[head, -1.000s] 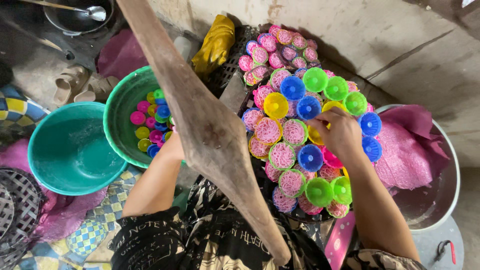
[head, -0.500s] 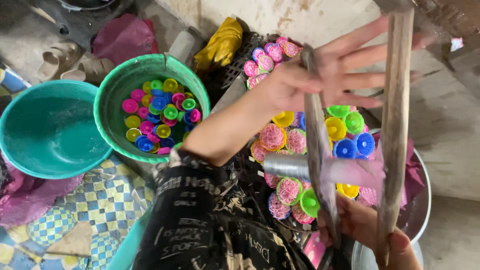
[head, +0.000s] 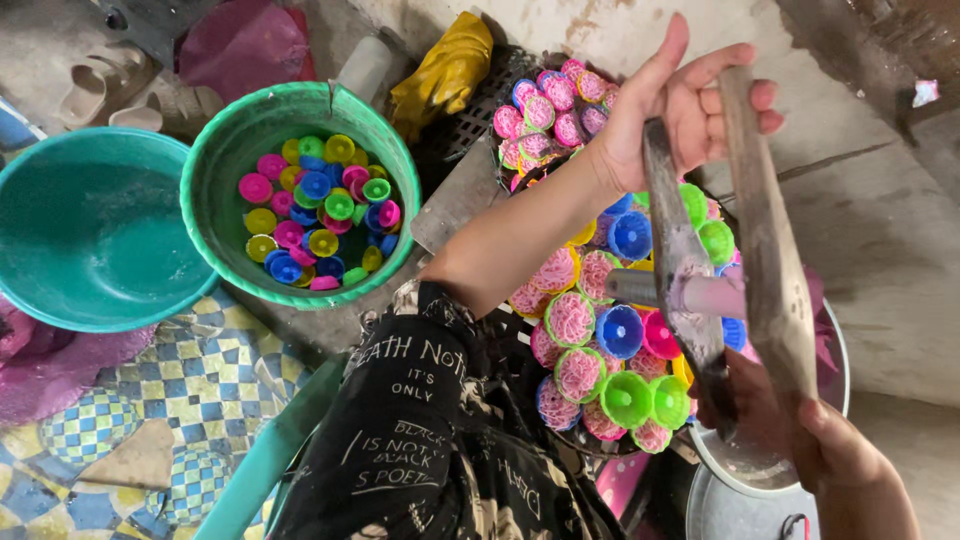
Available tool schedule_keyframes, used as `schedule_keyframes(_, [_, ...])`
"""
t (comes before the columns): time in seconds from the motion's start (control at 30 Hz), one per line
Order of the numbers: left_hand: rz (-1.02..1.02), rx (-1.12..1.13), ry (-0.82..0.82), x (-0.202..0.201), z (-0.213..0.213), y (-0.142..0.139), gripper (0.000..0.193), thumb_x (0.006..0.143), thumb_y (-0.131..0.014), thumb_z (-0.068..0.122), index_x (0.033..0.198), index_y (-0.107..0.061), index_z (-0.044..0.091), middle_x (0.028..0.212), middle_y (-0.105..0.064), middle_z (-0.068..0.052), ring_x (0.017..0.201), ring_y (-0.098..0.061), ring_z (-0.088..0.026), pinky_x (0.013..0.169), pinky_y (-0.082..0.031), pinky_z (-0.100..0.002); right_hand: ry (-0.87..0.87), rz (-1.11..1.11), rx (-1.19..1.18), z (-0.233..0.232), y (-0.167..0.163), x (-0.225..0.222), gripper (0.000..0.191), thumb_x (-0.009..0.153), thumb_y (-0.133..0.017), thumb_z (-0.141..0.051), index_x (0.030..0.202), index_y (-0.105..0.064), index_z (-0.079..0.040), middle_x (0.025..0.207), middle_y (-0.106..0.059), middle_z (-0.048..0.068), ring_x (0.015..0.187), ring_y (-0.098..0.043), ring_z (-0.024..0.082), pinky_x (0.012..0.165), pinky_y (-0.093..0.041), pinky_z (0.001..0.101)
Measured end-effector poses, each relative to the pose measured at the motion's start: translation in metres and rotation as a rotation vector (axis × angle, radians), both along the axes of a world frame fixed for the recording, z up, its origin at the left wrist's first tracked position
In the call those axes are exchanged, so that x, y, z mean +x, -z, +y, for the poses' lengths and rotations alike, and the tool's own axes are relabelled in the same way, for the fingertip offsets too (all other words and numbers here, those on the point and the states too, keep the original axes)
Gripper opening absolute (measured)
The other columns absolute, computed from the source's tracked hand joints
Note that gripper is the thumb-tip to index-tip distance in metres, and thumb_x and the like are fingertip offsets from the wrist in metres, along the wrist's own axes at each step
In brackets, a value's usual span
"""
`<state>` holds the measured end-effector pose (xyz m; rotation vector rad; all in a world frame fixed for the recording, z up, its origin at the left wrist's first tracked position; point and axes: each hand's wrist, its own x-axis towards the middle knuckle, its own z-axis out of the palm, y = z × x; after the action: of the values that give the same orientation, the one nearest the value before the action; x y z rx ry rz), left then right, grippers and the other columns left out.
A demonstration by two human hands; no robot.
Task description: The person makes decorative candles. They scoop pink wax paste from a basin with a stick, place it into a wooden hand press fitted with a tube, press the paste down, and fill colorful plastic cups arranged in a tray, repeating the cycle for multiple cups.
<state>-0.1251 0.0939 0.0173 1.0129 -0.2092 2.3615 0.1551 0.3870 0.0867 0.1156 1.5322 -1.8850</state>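
- The left hand [head: 690, 105], at about one o'clock in the head view, grips the upper ends of a two-armed wooden press [head: 760, 250]; its fingers [head: 745, 95] curl round the far arm and the thumb points up.
- The right hand [head: 800, 435], at about five o'clock, is clenched round the lower ends of the same two wooden arms.
- The press's arms run from one o'clock down to five o'clock, and a short grey metal cylinder [head: 665, 290] sticks out sideways between them towards nine o'clock.
- Under the press lies a dark tray [head: 470, 195] crowded with small round plastic moulds in green, blue, pink and yellow [head: 625, 395]; many carry a coil of pink noodle strands [head: 570, 318], while others show bare.
- At ten o'clock from the press stands a green plastic bucket [head: 225, 170] holding loose bare coloured moulds [head: 315, 225].
- Further towards nine o'clock, touching that bucket, sits a teal plastic basin [head: 90, 230].
- A yellow rubber glove [head: 445, 65] lies at twelve o'clock, just beyond the tray.
- A metal bowl lined with pink cloth [head: 835, 345] shows at four o'clock, partly hidden behind the press and the right hand.
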Motion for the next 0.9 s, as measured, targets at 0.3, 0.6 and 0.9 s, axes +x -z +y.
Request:
schedule_keyframes(0.3, [-0.062,0.004,-0.059,0.021,-0.018,0.028,0.06,0.106,-0.041,0.069,0.121,-0.066,0.017,0.117,-0.066,-0.012,0.118,-0.066,-0.034,0.099,-0.056,-0.046,0.055,0.031,0.263,0.024,0.019,0.001,0.095,0.08,-0.075,-0.046,0.153,-0.042,0.005,0.147,-0.052,0.021,0.135,-0.048,0.036,0.108,-0.038,0.0545])
schedule_keyframes(0.6, [-0.012,0.014,-0.092,-0.002,-0.041,0.023,0.059,0.105,-0.039,0.071,0.116,-0.067,0.02,0.108,-0.062,-0.009,0.111,-0.062,-0.032,0.078,-0.052,-0.032,-0.023,0.139,0.262,-0.009,0.017,-0.023,0.103,0.079,-0.076,-0.049,0.154,-0.036,0.01,0.146,-0.055,0.023,0.132,-0.054,0.032,0.106,-0.041,0.0464])
schedule_keyframes(0.9, [-0.125,-0.052,-0.063,0.021,-0.013,0.02,0.054,0.103,-0.045,0.069,0.108,-0.063,0.018,0.102,-0.063,-0.01,0.106,-0.063,-0.034,0.087,-0.053,-0.042,0.061,0.087,0.257,0.002,0.017,0.008,0.104,0.081,-0.076,-0.052,0.154,-0.039,0.011,0.137,-0.059,0.025,0.121,-0.057,0.033,0.097,-0.046,0.0488])
